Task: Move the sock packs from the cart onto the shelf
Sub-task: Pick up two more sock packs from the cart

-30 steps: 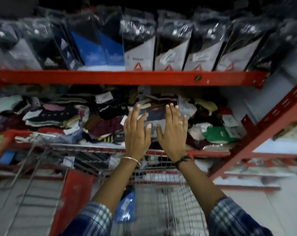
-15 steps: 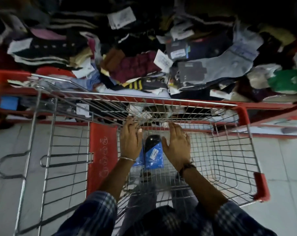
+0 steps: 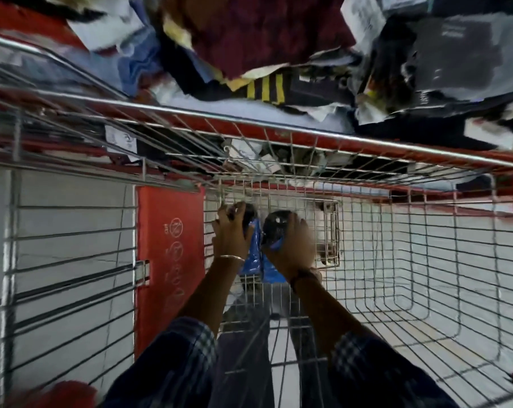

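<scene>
I am leaning over the wire cart [image 3: 396, 260], both arms reaching down into its basket. My left hand [image 3: 230, 235] is curling its fingers [image 3: 234, 209] over the dark top of one blue sock pack [image 3: 250, 254], and my right hand [image 3: 292, 245] is wrapping over the dark top of a second blue sock pack [image 3: 274, 269] just beside it. Both sets of fingers are closing around the pack tops; how tightly, the blur hides. The packs are lying deep in the cart, against its floor, so I am gripping from above to lift both at once, I judge. Beyond the cart's far rim, the shelf [image 3: 323, 142] is holding a loose sock pile [image 3: 264, 39], where these likely belong.
</scene>
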